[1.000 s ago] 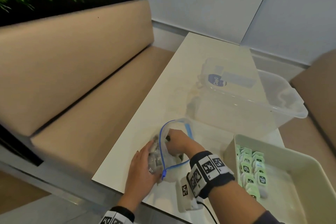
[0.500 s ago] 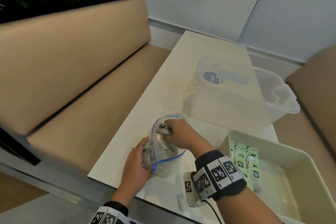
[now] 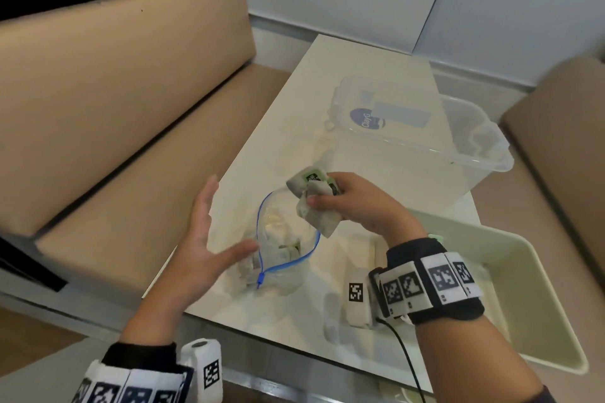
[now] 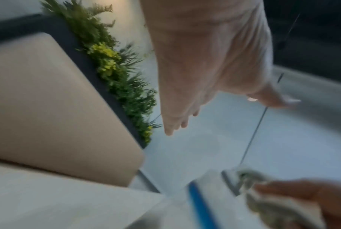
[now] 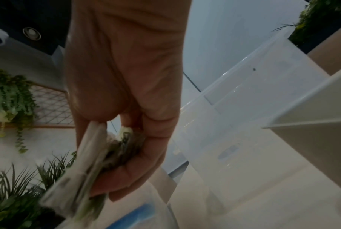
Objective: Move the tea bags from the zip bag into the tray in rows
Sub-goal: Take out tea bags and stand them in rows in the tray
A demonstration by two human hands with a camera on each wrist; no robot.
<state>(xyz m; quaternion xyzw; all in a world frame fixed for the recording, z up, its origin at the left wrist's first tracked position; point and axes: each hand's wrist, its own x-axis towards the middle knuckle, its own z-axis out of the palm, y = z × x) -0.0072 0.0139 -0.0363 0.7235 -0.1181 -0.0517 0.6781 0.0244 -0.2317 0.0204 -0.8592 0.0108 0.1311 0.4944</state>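
- The right hand (image 3: pixel 352 203) is clenched around a bunch of tea bags (image 3: pixel 314 198), held above the table (image 3: pixel 343 82) just past the open mouth of the zip bag (image 3: pixel 281 249).
- The left hand (image 3: pixel 199 249) is released, fingers straight and spread; its thumb reaches toward the zip bag's near-left side, but I cannot tell whether it touches.
- More tea bags lie inside the zip bag, which sits at about 10 o'clock from the tray (image 3: pixel 523 258).
- The tray lies at about 4 o'clock from the right hand, near it, its long axis running from 10 to 4 o'clock; the right forearm hides where any rows would sit.
- The right hand is clearly the nearer one to the tray, so the carry likely goes down-right over the tray's near-left wall.
- A clear bin (image 3: pixel 425 127) stands at 1 o'clock, beyond the tray.
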